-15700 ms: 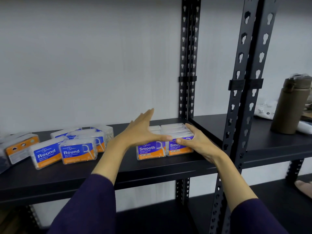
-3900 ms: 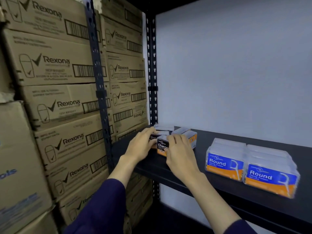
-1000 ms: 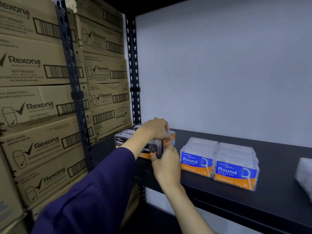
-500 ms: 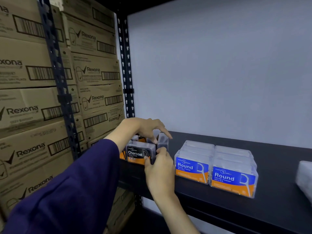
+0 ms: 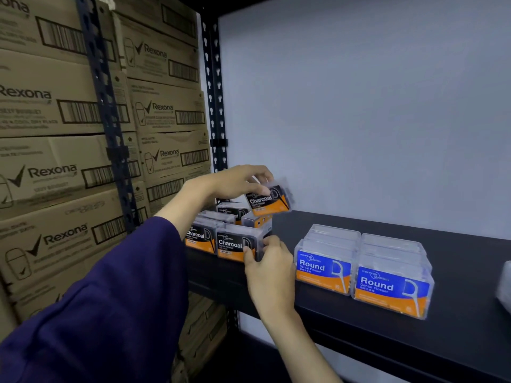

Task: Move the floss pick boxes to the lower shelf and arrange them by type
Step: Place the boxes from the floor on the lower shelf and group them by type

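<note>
While your left hand (image 5: 235,183) pinches one Charcoal box (image 5: 269,201) in the air above the Charcoal cluster (image 5: 221,239) at the shelf (image 5: 456,313)'s left end, your right hand (image 5: 269,269) grips the front Charcoal box (image 5: 235,246); two Round rows (image 5: 362,268) stand nearby to the right.

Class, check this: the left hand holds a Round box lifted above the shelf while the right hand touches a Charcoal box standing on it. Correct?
Not quite. In the head view, the left hand holds a lifted Charcoal box, not a Round one. The right hand does touch a standing Charcoal box on the shelf.
</note>
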`<state>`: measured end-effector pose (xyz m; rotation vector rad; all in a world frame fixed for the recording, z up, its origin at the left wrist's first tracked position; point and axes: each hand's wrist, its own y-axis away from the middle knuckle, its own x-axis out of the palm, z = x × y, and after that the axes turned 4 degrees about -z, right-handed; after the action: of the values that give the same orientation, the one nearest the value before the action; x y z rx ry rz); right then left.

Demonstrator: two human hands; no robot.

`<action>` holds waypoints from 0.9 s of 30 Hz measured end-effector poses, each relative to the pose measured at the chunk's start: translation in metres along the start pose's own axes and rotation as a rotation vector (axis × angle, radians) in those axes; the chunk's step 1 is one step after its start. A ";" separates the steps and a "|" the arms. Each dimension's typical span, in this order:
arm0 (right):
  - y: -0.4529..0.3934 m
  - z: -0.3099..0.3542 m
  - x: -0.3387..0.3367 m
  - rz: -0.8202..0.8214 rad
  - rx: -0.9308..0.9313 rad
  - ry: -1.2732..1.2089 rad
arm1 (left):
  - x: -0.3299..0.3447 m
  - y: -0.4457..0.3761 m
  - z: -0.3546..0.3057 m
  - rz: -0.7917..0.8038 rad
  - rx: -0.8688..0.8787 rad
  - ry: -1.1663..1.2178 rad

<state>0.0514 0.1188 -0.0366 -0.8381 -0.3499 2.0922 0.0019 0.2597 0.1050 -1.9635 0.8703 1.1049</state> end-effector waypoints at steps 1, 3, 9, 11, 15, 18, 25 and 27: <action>0.000 0.000 0.000 0.001 0.002 -0.004 | -0.005 0.005 0.002 -0.013 -0.004 -0.020; 0.000 0.000 -0.001 0.003 0.007 -0.010 | -0.012 0.015 0.007 -0.018 -0.024 -0.066; 0.000 0.001 -0.001 0.005 0.021 0.001 | -0.003 0.031 0.020 0.027 -0.073 -0.115; 0.000 0.002 -0.001 0.008 0.028 -0.007 | 0.002 0.033 0.019 0.036 -0.064 -0.078; -0.001 0.002 0.000 -0.008 0.031 -0.010 | 0.013 0.030 0.014 0.071 -0.036 -0.058; -0.001 0.001 0.000 -0.027 0.036 -0.014 | 0.024 0.031 0.019 0.133 -0.048 -0.044; -0.005 0.002 -0.001 0.060 0.065 -0.062 | 0.032 0.056 0.046 -0.240 -0.079 0.088; -0.008 0.002 0.001 0.109 0.077 -0.108 | 0.040 0.071 0.064 -0.504 -0.138 0.076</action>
<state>0.0548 0.1246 -0.0313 -0.7149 -0.2841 2.2435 -0.0659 0.2669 0.0274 -2.1857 0.3060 0.8120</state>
